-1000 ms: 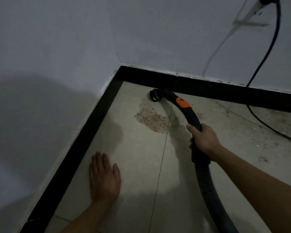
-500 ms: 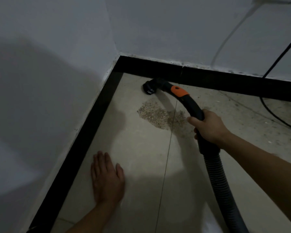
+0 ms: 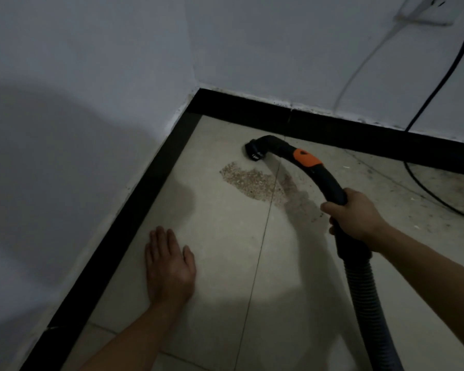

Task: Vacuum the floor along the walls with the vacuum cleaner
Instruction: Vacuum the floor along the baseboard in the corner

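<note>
A black vacuum hose handle (image 3: 320,175) with an orange button curves down to its nozzle (image 3: 255,151), which rests on the tiled floor (image 3: 220,236) near the room's corner. My right hand (image 3: 355,214) grips the handle just above the ribbed hose (image 3: 370,311). A patch of brownish grit (image 3: 252,182) lies on the tile just in front of the nozzle. My left hand (image 3: 169,266) lies flat on the floor, fingers apart, close to the left skirting.
Black skirting (image 3: 134,210) runs along both white walls and meets in the corner (image 3: 198,92). A black power cable (image 3: 439,84) drops from a wall socket (image 3: 429,9) and trails over the dirty floor at the right. A thin white wire (image 3: 359,68) hangs on the wall.
The nozzle has slid a little left along the back wall toward the corner, beyond the grit patch. My left hand stays flat on the floor.
</note>
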Available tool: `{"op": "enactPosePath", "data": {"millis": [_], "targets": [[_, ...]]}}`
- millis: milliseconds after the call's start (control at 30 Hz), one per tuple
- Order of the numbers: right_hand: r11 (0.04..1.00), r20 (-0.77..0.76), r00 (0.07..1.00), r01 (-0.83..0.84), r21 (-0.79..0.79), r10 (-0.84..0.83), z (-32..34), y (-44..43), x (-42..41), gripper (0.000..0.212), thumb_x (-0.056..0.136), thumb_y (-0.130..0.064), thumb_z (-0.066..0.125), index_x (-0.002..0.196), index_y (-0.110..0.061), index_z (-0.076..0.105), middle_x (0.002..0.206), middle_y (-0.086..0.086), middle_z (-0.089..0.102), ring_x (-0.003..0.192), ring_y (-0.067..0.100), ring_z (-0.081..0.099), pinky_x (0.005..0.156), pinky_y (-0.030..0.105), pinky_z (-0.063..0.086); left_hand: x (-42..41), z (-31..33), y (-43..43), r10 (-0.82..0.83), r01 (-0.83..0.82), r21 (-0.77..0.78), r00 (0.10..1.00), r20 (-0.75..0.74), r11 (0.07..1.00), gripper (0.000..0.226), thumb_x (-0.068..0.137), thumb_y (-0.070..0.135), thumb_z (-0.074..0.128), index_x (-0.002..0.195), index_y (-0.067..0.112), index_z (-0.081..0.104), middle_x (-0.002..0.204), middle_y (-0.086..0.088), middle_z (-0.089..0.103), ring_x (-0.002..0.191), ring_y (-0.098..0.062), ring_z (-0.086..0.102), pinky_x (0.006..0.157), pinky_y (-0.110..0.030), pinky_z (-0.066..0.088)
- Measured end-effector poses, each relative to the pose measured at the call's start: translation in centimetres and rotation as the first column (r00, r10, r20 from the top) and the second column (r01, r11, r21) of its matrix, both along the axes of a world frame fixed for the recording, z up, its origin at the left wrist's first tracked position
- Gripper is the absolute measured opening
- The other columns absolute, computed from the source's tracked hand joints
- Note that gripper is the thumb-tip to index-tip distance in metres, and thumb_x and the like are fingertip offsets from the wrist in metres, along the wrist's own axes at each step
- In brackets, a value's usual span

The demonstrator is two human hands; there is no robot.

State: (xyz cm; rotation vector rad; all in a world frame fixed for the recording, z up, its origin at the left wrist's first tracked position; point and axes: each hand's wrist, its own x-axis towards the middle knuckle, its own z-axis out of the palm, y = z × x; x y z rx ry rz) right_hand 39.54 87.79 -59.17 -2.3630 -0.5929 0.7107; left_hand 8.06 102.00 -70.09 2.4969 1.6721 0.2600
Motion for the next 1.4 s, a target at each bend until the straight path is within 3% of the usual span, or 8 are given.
{"op": "enactPosePath", "data": {"millis": [133,233,400,600,767,1100,1300,1400], "targets": [[0.993,0.008,0.993,-0.113,-0.031,0.114,-0.1,0.4,-1.9,0.019,0.087,-0.022,0.069,0.099,-0.018,0.055,0.072,0.01,0.068,0.048,0.019,0.068,0.048,0.031,0.054,0.1,0.7,0.0,0.013,-0.014,-0.049,1.0,-0.019,0.999,0.061,0.09,0.029,0.035,0.136,-0.009,0.044,0.146,-0.028,0.038,0.138,-0.04,0.032,0.115,-0.048,0.025],[0.997,0.045,0.996,-0.073,-0.041,0.075,0.4,0.5,-2.4,0.021,0.087,-0.023,0.069,0.101,-0.018,0.055,0.074,0.01,0.068,0.05,0.02,0.068,0.052,0.035,0.058,-0.1,0.8,0.0,0.017,-0.018,-0.047,1.0,-0.013,0.999,0.062,0.09,0.031,0.029,0.133,-0.01,0.048,0.142,-0.029,0.042,0.135,-0.042,0.037,0.112,-0.049,0.029],[0.96,0.057,0.963,-0.257,-0.114,0.265,0.9,0.9,-3.3,0.02,0.087,-0.026,0.07,0.098,-0.023,0.053,0.074,0.006,0.067,0.05,0.017,0.068,0.055,0.036,0.058,0.1,0.9,-0.1,0.019,-0.018,-0.045,1.0,0.025,0.999,0.063,0.088,0.032,0.029,0.129,-0.011,0.051,0.139,-0.03,0.045,0.132,-0.043,0.041,0.109,-0.051,0.033],[0.996,0.154,0.988,0.017,-0.092,-0.002,1.5,-2.0,-0.5,0.023,0.087,-0.022,0.07,0.103,-0.014,0.055,0.074,0.01,0.067,0.053,0.022,0.069,0.055,0.037,0.058,-0.1,0.6,0.0,0.01,-0.01,-0.022,1.0,0.021,1.0,0.063,0.089,0.032,0.029,0.129,-0.011,0.051,0.139,-0.03,0.046,0.131,-0.043,0.042,0.109,-0.05,0.033],[0.981,0.075,0.993,-0.082,-0.173,0.096,2.7,-6.3,0.0,0.019,0.085,-0.015,0.072,0.095,-0.019,0.056,0.069,0.011,0.068,0.046,0.017,0.067,0.042,0.024,0.048,-0.1,0.6,0.0,0.007,-0.007,-0.025,1.0,0.015,1.0,0.064,0.089,0.033,0.027,0.13,-0.011,0.05,0.139,-0.03,0.045,0.132,-0.043,0.041,0.109,-0.051,0.032],[0.966,0.051,0.987,-0.139,-0.219,0.153,4.3,-11.6,-2.6,0.019,0.084,-0.015,0.073,0.09,-0.022,0.057,0.059,0.005,0.068,0.047,0.014,0.067,0.045,0.024,0.047,-0.2,0.5,-0.1,0.001,0.0,-0.024,1.0,0.006,1.0,0.064,0.088,0.032,0.029,0.13,-0.011,0.05,0.139,-0.031,0.044,0.132,-0.044,0.04,0.109,-0.051,0.031],[0.971,0.063,0.986,-0.138,-0.194,0.152,2.9,-10.9,-4.5,0.019,0.084,-0.018,0.071,0.091,-0.024,0.054,0.065,0.005,0.068,0.048,0.014,0.067,0.049,0.03,0.051,-0.2,0.3,-0.2,-0.003,0.003,-0.018,1.0,0.018,1.0,0.058,0.089,0.028,0.037,0.13,-0.012,0.049,0.14,-0.031,0.043,0.132,-0.045,0.039,0.11,-0.051,0.03],[0.989,0.066,0.996,-0.054,-0.137,0.064,2.8,-9.4,-4.4,0.018,0.085,-0.016,0.071,0.095,-0.019,0.056,0.069,0.009,0.068,0.049,0.018,0.068,0.051,0.031,0.053,-0.2,0.5,-0.2,-0.001,0.001,-0.031,1.0,0.015,1.0,0.06,0.089,0.029,0.036,0.132,-0.011,0.047,0.142,-0.03,0.041,0.135,-0.044,0.035,0.112,-0.05,0.027]]}}
